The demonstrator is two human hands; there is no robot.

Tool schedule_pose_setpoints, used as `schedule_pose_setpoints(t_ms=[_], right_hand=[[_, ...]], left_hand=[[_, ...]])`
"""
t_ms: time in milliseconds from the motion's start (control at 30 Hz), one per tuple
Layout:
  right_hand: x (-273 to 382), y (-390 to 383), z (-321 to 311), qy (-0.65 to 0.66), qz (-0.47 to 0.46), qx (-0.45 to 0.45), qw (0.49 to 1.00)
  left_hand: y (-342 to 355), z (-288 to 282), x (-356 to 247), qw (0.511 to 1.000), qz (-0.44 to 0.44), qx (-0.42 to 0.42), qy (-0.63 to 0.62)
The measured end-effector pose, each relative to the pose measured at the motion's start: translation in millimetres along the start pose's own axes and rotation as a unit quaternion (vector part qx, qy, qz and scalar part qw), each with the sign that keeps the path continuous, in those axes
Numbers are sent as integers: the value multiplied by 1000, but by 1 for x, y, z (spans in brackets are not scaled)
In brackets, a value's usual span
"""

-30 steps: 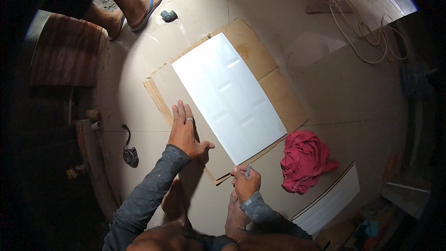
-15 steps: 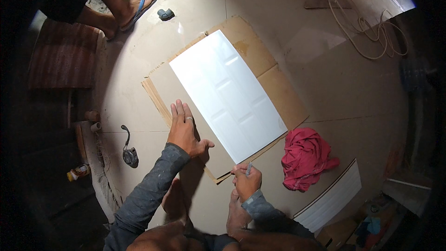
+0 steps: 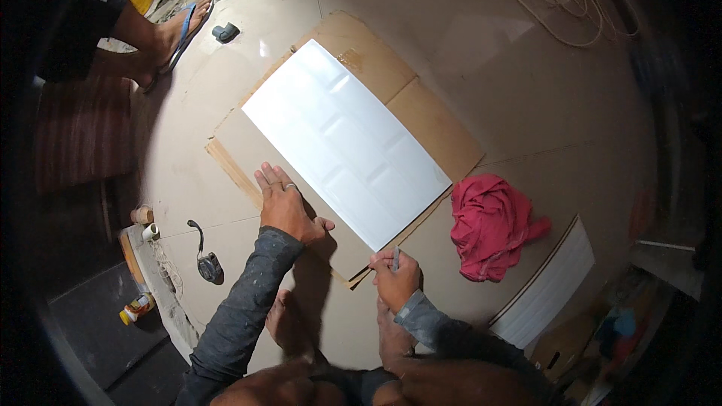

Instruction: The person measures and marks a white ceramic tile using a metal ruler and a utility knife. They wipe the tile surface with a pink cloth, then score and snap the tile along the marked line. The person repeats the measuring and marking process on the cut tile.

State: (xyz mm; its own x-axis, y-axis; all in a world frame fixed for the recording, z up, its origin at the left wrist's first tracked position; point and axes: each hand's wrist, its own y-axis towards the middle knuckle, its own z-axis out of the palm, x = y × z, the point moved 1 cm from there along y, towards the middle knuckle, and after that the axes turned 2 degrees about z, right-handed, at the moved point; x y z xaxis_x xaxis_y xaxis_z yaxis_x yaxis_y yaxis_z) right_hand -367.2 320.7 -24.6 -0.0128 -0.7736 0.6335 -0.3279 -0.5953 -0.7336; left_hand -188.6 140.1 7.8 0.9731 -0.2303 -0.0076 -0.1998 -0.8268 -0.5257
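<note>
A white tile [image 3: 350, 146] with raised brick-like panels lies slantwise on flattened brown cardboard [image 3: 425, 113]. Fingers stretched out, my left hand [image 3: 284, 207] rests flat on the cardboard, left of the tile and apart from it. My right hand [image 3: 396, 282] is closed around a slim grey pen-like tool [image 3: 396, 258], beside the tile's nearest corner. The tool's tip is hidden by my fingers, so whether it touches the tile I cannot tell.
A pink cloth [image 3: 490, 229] lies crumpled right of the cardboard, with another white panel [image 3: 545, 289] nearer me. Left are a dark tape measure [image 3: 210, 267] and a yellow-capped bottle [image 3: 137, 308]. A grey pipe elbow [image 3: 225, 32] sits near another person's sandalled foot [image 3: 180, 34].
The whole view has shifted, so the tile, cardboard and floor items sit further left in the picture. Both hands keep nearly the same places beside the tile, and the right still grips the tool.
</note>
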Motion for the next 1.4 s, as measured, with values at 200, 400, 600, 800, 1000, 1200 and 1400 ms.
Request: schedule_pose_setpoints(t_ms=[200, 400, 600, 800, 1000, 1200, 1400], right_hand=[[-3, -1, 2, -16, 1, -18, 1000], [-1, -2, 5, 9, -2, -35, 999], [-1, -1, 3, 3, -8, -29, 1000], [-1, 1, 4, 2, -2, -28, 1000], [4, 1, 1, -59, 19, -27, 998], [2, 4, 2, -44, 24, -32, 998], [-1, 6, 2, -35, 47, -28, 998]], left_hand=[[-1, -7, -2, 999, 7, 33, 3], [-3, -8, 0, 999, 14, 15, -35], [-3, -8, -2, 1000, 6, 23, -21], [-4, -11, -4, 999, 4, 24, -33], [-2, -7, -3, 1000, 8, 17, -19], [-2, 1, -3, 1000, 7, -16, 11], [-2, 7, 1, 1000, -4, -11, -20]])
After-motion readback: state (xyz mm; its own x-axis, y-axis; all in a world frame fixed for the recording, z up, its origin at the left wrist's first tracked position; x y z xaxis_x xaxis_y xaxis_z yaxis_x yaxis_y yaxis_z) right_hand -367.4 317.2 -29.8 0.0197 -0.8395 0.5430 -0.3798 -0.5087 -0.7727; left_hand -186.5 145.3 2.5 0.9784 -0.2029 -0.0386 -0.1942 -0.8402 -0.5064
